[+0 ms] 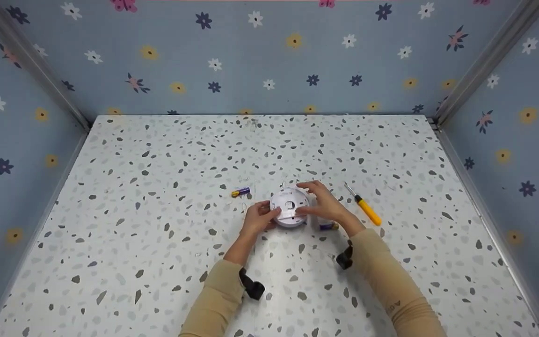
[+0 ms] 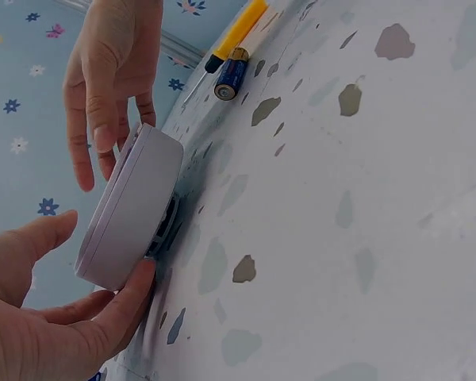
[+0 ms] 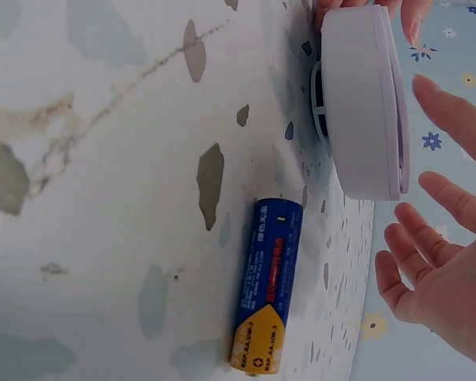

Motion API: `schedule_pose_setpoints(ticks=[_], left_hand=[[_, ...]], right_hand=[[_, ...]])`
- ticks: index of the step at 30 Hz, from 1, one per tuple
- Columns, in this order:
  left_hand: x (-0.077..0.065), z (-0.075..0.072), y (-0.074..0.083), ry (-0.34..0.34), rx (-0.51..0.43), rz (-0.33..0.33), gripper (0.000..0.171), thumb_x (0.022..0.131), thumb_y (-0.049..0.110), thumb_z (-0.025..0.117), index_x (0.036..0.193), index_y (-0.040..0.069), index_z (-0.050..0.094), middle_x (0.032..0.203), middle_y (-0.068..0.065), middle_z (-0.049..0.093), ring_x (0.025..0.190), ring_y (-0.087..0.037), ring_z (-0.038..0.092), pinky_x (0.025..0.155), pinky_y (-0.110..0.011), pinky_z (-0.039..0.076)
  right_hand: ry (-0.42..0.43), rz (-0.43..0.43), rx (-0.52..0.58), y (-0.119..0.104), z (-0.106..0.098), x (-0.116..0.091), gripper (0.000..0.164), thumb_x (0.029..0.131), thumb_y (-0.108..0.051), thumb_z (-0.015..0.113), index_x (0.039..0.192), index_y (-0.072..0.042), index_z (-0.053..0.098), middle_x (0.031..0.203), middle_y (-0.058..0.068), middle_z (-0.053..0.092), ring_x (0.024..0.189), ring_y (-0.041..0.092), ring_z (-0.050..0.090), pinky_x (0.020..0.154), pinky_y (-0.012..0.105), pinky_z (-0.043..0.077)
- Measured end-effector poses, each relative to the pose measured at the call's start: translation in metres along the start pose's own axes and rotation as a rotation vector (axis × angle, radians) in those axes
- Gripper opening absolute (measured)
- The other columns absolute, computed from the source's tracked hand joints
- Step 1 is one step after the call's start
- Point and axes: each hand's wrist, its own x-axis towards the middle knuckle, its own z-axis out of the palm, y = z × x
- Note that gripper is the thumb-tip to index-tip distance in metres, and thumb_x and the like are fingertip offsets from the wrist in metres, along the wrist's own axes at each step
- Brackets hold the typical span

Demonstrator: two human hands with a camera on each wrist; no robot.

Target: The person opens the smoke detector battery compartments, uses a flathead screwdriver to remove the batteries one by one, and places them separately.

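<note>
A round white smoke detector has its flat back, with a central opening and slots, facing up. My left hand holds its left side, fingers beneath the rim and thumb at the back plate. On the opposite side my right hand hovers with spread fingers, thumb over the plate. Dark vents show on the underside of the detector in the left wrist view. In the right wrist view, a blue and yellow AA battery lies beside it, below my right hand.
Another battery lies left of the detector on the speckled white table. A screwdriver with a yellow handle rests to the right of my right hand. Flower-patterned panels stand around the back and sides.
</note>
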Motion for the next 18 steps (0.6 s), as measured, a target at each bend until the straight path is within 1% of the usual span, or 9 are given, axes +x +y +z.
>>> schedule_pose_setpoints(ticks=[4,5,8,14,18], left_hand=[[0.0,0.0,0.0,0.005,0.012,-0.012,0.056,0.082,0.017,0.064,0.128,-0.003,0.04,0.119,-0.02,0.051,0.099,-0.026,0.055,0.074,-0.029,0.051],[0.0,0.0,-0.001,0.006,0.015,-0.011,0.056,0.082,0.017,0.063,0.128,-0.003,0.04,0.119,-0.02,0.051,0.099,-0.026,0.055,0.074,-0.029,0.051],[0.0,0.001,-0.001,0.009,0.022,-0.009,0.055,0.082,0.017,0.063,0.128,-0.003,0.041,0.117,-0.02,0.052,0.097,-0.025,0.056,0.073,-0.029,0.051],[0.0,0.001,-0.002,0.014,0.027,0.002,0.054,0.082,0.016,0.064,0.127,-0.003,0.042,0.115,-0.019,0.053,0.094,-0.024,0.057,0.071,-0.029,0.052],[0.001,0.001,-0.002,0.015,0.029,0.004,0.053,0.082,0.015,0.064,0.127,-0.003,0.042,0.115,-0.02,0.053,0.095,-0.025,0.057,0.071,-0.03,0.052]], right_hand=[[0.044,0.009,0.047,0.003,0.001,0.002,0.056,0.081,-0.024,0.066,0.128,-0.004,0.044,0.122,0.016,0.045,0.108,0.031,0.045,0.089,0.042,0.041],[0.052,0.025,0.064,0.004,0.001,0.003,0.053,0.082,-0.024,0.064,0.127,-0.003,0.044,0.122,0.016,0.046,0.108,0.031,0.046,0.088,0.042,0.041],[0.068,0.085,0.109,0.006,0.003,0.006,0.048,0.086,-0.023,0.059,0.126,-0.002,0.045,0.121,0.017,0.048,0.107,0.03,0.048,0.088,0.04,0.043],[0.081,0.263,0.138,0.007,0.005,0.012,0.046,0.087,-0.027,0.057,0.126,-0.005,0.046,0.118,0.013,0.052,0.104,0.025,0.05,0.089,0.036,0.043],[0.068,0.312,0.151,0.008,0.005,0.014,0.046,0.086,-0.027,0.058,0.125,-0.004,0.047,0.116,0.014,0.054,0.104,0.025,0.051,0.086,0.035,0.045]])
